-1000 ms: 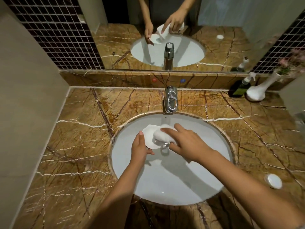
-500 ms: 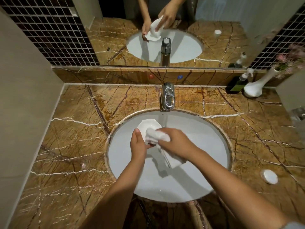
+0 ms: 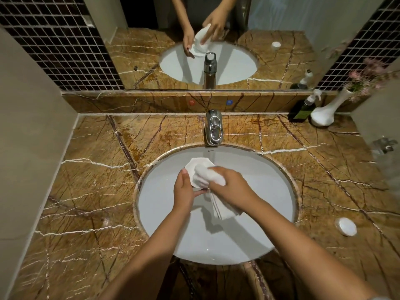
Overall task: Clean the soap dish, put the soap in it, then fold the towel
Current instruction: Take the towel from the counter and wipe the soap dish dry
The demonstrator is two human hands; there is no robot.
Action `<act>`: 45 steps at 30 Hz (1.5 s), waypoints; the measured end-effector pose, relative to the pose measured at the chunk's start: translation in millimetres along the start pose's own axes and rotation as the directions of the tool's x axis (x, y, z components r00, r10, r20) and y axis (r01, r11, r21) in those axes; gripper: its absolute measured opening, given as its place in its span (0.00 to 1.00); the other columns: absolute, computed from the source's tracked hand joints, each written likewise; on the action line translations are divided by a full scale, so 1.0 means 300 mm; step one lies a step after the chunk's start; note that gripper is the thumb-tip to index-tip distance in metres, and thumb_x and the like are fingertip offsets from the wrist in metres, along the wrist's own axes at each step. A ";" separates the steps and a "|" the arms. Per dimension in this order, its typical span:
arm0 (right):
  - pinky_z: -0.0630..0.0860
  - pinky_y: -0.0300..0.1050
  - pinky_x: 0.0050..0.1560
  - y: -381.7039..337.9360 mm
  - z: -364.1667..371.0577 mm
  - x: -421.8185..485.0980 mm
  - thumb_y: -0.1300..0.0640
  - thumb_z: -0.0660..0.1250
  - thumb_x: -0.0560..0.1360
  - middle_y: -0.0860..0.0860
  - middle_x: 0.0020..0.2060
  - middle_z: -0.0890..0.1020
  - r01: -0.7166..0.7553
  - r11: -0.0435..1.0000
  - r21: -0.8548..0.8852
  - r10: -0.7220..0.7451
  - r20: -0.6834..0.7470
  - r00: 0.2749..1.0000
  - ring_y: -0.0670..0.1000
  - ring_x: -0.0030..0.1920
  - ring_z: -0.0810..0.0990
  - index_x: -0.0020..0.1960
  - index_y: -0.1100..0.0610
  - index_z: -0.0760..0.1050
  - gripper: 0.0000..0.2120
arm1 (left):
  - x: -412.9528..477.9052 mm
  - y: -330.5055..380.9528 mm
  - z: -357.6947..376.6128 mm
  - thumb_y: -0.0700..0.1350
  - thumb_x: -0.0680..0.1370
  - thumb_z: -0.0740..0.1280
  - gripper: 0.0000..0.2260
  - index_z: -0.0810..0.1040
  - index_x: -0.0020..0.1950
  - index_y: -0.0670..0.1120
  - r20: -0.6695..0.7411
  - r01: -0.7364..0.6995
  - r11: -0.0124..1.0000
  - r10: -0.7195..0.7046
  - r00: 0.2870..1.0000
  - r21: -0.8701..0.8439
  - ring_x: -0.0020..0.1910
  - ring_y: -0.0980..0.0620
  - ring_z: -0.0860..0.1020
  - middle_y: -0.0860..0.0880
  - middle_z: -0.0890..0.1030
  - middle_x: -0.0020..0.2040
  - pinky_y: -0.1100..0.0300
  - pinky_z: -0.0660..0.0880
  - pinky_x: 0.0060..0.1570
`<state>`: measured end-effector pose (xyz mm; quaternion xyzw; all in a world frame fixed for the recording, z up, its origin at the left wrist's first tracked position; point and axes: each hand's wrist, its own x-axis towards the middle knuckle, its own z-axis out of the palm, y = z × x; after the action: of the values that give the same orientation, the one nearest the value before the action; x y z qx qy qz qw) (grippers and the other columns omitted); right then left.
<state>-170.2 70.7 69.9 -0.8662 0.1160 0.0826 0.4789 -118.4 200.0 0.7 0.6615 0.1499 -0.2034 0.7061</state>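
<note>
Over the white basin my left hand holds a white, many-sided soap dish by its near edge, tilted up towards me. My right hand grips a bunched white towel and presses it against the face of the dish. The loose end of the towel hangs down below my right hand. A round white soap lies on the marble counter at the right.
A chrome tap stands behind the basin. At the back right stand a dark pump bottle and a white vase with pink flowers. The brown marble counter meets a grey wall on the left; a mirror runs along the back.
The towel's loose end now hangs lower below my right hand, and the bunched part has shifted across the dish. Both hands stay over the basin.
</note>
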 end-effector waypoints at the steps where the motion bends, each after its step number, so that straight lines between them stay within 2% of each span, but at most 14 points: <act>1: 0.76 0.49 0.56 -0.001 -0.006 0.005 0.51 0.64 0.70 0.53 0.56 0.82 0.014 0.999 -0.031 -0.017 -0.083 0.996 0.54 0.56 0.79 0.64 0.47 0.75 0.22 | -0.002 0.005 0.002 0.50 0.84 0.50 0.18 0.72 0.65 0.43 0.040 0.008 0.999 -0.006 0.999 -0.034 0.46 0.51 0.81 0.39 0.78 0.57 0.59 0.82 0.34; 3: 0.74 0.49 0.53 -0.007 -0.001 0.022 0.52 0.63 0.71 0.55 0.57 0.78 0.014 0.980 -0.200 -0.047 -0.160 0.986 0.58 0.55 0.77 0.70 0.45 0.68 0.26 | -0.008 0.014 0.014 0.51 0.84 0.51 0.18 0.72 0.67 0.44 0.083 0.010 1.000 -0.008 0.997 -0.025 0.49 0.49 0.81 0.40 0.78 0.58 0.59 0.82 0.35; 6: 0.72 0.50 0.46 -0.013 0.045 0.032 0.52 0.62 0.75 0.57 0.60 0.73 0.044 0.890 -0.455 -0.089 -0.078 0.993 0.63 0.53 0.77 0.74 0.45 0.61 0.28 | -0.016 0.024 0.035 0.51 0.84 0.51 0.17 0.72 0.66 0.47 0.077 0.014 1.000 -0.012 0.997 -0.028 0.53 0.48 0.78 0.44 0.77 0.58 0.62 0.81 0.34; 11: 0.67 0.46 0.41 0.007 0.038 0.010 0.49 0.62 0.73 0.55 0.54 0.76 0.152 0.845 -0.513 -0.107 0.116 0.987 0.61 0.50 0.78 0.71 0.43 0.65 0.27 | -0.002 0.029 -0.012 0.50 0.83 0.52 0.15 0.74 0.61 0.45 -0.018 -0.011 0.998 0.010 1.000 -0.056 0.54 0.43 0.78 0.42 0.79 0.55 0.54 0.81 0.41; 13: 0.70 0.45 0.43 0.012 0.011 -0.011 0.49 0.63 0.69 0.52 0.52 0.80 0.160 0.918 -0.363 -0.118 0.135 0.984 0.55 0.50 0.79 0.66 0.42 0.72 0.24 | -0.003 0.020 -0.036 0.49 0.83 0.53 0.14 0.75 0.56 0.44 -0.032 -0.062 0.998 0.062 0.998 -0.009 0.51 0.43 0.79 0.42 0.79 0.51 0.53 0.80 0.41; 15: 0.75 0.43 0.48 0.011 -0.003 -0.030 0.52 0.65 0.69 0.48 0.52 0.83 0.044 0.999 0.015 -0.043 -0.067 0.997 0.49 0.51 0.80 0.60 0.45 0.77 0.19 | -0.010 0.020 -0.045 0.48 0.83 0.54 0.13 0.75 0.54 0.43 0.029 -0.101 0.995 0.101 0.994 -0.003 0.46 0.49 0.79 0.46 0.78 0.45 0.59 0.82 0.37; 17: 0.76 0.37 0.41 0.014 -0.019 -0.019 0.59 0.66 0.72 0.46 0.44 0.83 -0.057 0.931 0.360 0.169 -0.287 0.943 0.47 0.44 0.80 0.50 0.46 0.78 0.10 | -0.012 0.028 -0.048 0.45 0.83 0.56 0.11 0.75 0.57 0.41 0.077 -0.122 0.993 0.122 0.990 -0.009 0.46 0.54 0.78 0.50 0.77 0.46 0.60 0.82 0.36; 20: 0.70 0.33 0.26 0.025 -0.062 0.008 0.61 0.65 0.74 0.51 0.34 0.79 -0.246 0.742 0.624 0.456 -0.201 0.867 0.49 0.32 0.76 0.38 0.53 0.76 0.07 | -0.012 0.041 -0.048 0.42 0.81 0.61 0.09 0.75 0.59 0.41 0.111 -0.125 0.992 0.125 0.986 -0.003 0.50 0.52 0.78 0.49 0.77 0.50 0.60 0.82 0.35; 24: 0.67 0.37 0.26 0.052 -0.065 0.007 0.58 0.66 0.72 0.51 0.28 0.78 -0.427 0.676 0.601 0.523 0.018 0.852 0.51 0.28 0.75 0.35 0.55 0.75 0.07 | -0.013 0.047 -0.034 0.40 0.79 0.65 0.06 0.78 0.55 0.45 0.138 -0.104 0.995 0.102 0.985 0.009 0.47 0.50 0.81 0.46 0.80 0.50 0.61 0.82 0.33; 30: 0.66 0.38 0.29 0.096 -0.086 -0.054 0.56 0.67 0.67 0.45 0.27 0.75 -0.342 0.877 0.338 0.356 0.022 0.934 0.46 0.29 0.72 0.28 0.50 0.72 0.09 | -0.016 0.051 -0.084 0.41 0.78 0.67 0.09 0.80 0.57 0.47 0.218 -0.232 0.953 0.189 0.958 0.196 0.48 0.47 0.80 0.46 0.81 0.51 0.59 0.81 0.35; 32: 0.68 0.37 0.31 0.105 -0.118 -0.074 0.53 0.65 0.64 0.41 0.26 0.76 -0.278 0.915 0.291 0.291 0.000 0.957 0.42 0.29 0.73 0.29 0.46 0.75 0.05 | -0.022 0.090 -0.116 0.42 0.78 0.68 0.10 0.81 0.56 0.54 0.355 -0.494 0.800 0.376 0.856 0.342 0.44 0.50 0.81 0.51 0.83 0.49 0.59 0.80 0.39; 35: 0.72 0.29 0.31 0.107 -0.166 -0.090 0.53 0.65 0.63 0.38 0.30 0.81 -0.178 0.906 0.384 0.242 -0.124 0.962 0.38 0.31 0.77 0.39 0.45 0.81 0.08 | -0.028 0.135 -0.146 0.39 0.78 0.67 0.15 0.79 0.61 0.53 0.664 -0.872 0.270 0.567 0.487 0.408 0.49 0.54 0.80 0.51 0.81 0.53 0.61 0.77 0.45; 37: 0.73 0.29 0.34 0.094 -0.180 -0.098 0.54 0.66 0.65 0.39 0.33 0.82 -0.118 0.900 0.420 0.180 -0.110 0.978 0.38 0.34 0.78 0.43 0.47 0.82 0.10 | -0.048 0.146 -0.145 0.36 0.78 0.66 0.16 0.79 0.62 0.51 0.718 -0.916 0.051 0.604 0.346 0.398 0.51 0.49 0.79 0.47 0.79 0.54 0.58 0.78 0.47; 45: 0.74 0.30 0.48 0.022 -0.181 -0.111 0.58 0.67 0.66 0.37 0.48 0.84 0.043 0.940 0.337 -0.046 0.000 0.999 0.37 0.51 0.81 0.53 0.41 0.80 0.19 | -0.131 0.270 -0.098 0.37 0.79 0.65 0.10 0.85 0.53 0.46 0.754 -0.879 -0.401 0.652 -0.076 0.258 0.42 0.46 0.82 0.46 0.83 0.39 0.56 0.77 0.35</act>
<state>-202.2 25.2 101.7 -0.7736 0.1070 0.0541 0.6222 -111.8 236.1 87.9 0.7316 -0.5783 0.2494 0.2609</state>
